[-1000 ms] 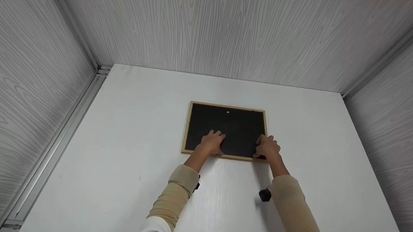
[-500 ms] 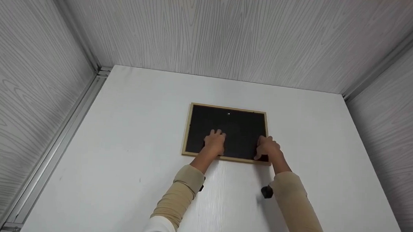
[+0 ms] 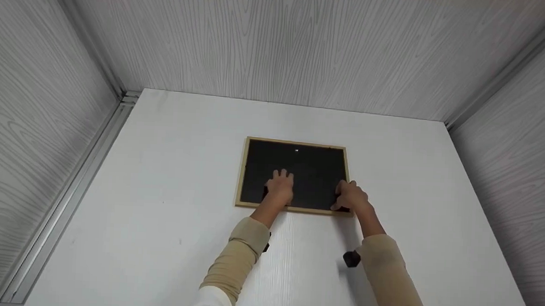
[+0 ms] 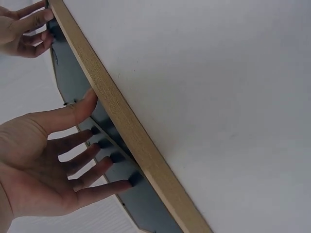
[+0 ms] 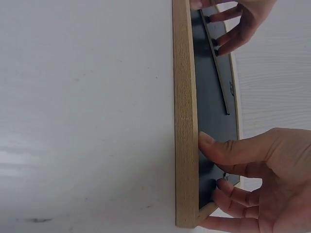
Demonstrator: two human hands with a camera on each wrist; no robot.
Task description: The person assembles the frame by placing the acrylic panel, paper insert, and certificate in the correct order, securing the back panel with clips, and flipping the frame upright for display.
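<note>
A picture frame [image 3: 243,170] with a light wood border lies with its black backing [image 3: 315,168] upward. My left hand [image 3: 280,188] is over the middle of its near side. In the left wrist view, the thumb rests at the near wooden bar [image 4: 116,107] and the spread fingertips touch the dark backing, beside a thin raised strip [image 4: 116,144]. At the near right corner my right hand [image 3: 351,197] holds the frame. Seen from the right wrist, its thumb [image 5: 208,139] lies against the bar's inner edge, with the other fingers curled by a small metal clip [image 5: 226,176].
The frame lies on a white table [image 3: 184,167]. Grey wood-grain panels stand behind [image 3: 277,43], at the left [image 3: 16,114] and at the right [image 3: 521,145]. A metal rail [image 3: 67,208] runs along the left edge. Both forearms wear beige sleeves [image 3: 228,266].
My left hand has turned, its fingers now pointing more straight away across the backing. The right hand keeps its place at the corner. The head view has shifted slightly.
</note>
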